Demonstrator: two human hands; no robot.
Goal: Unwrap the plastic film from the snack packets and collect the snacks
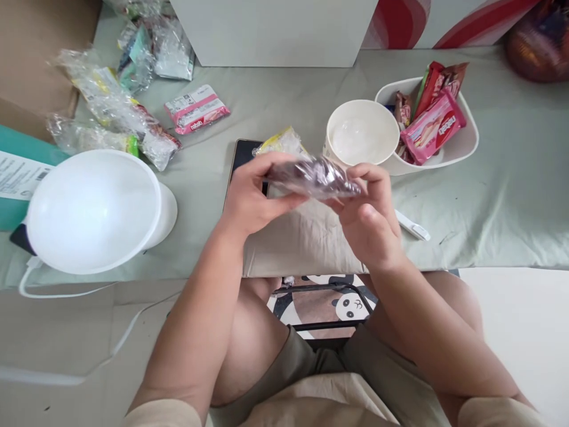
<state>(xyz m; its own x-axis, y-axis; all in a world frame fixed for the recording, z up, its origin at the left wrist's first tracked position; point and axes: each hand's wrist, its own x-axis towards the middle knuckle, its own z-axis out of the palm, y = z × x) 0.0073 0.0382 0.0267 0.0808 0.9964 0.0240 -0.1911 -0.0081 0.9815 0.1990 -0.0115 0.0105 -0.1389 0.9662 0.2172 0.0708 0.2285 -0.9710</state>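
Both my hands hold a small clear-wrapped dark purple snack packet [313, 177] above the table's near edge. My left hand [251, 198] pinches its left end, with fingers closed round the wrapper. My right hand [371, 222] grips the right end from below and behind, fingers curled. A yellow-tinted wrapper [282, 142] shows just behind the packet. A dark phone or tablet [242, 160] lies flat under my left hand.
A white cup [361, 131] stands beside a white dish [466, 145] of pink and red snack packs. A large white bowl-shaped lamp [93, 207] sits left, with its cable. Loose wrappers [111, 110] and a pink wafer pack [196, 108] lie at the back left. A white pen-like stick [413, 226] lies right.
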